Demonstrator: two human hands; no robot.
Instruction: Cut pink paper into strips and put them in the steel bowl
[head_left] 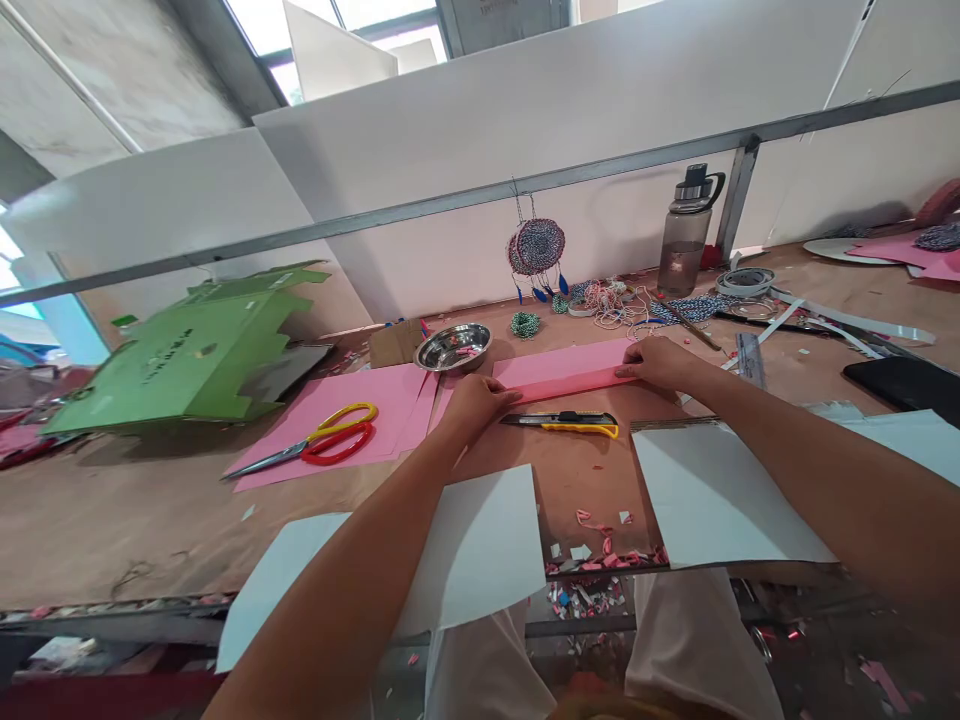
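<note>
A pink sheet of paper [566, 372] lies across the middle of the table, and a darker pink band runs along its near edge, which looks folded up. My left hand [478, 408] pinches the left end of that edge. At the right end, my right hand [661, 362] has its fingers closed on the same edge. Just below the sheet, a yellow and black utility knife [570, 422] rests flat on the table. Scissors with red and yellow handles [330, 440] lie on more pink sheets [289, 415] to the left.
Behind my left hand stands a steel bowl [453, 348] with pink bits inside. White sheets [487, 540] hang over the near table edge. A water bottle [684, 235], tape rolls [746, 281], tangled cord [607, 300] and a steel ruler [750, 360] are at the right. Green cardboard [180, 360] leans at left.
</note>
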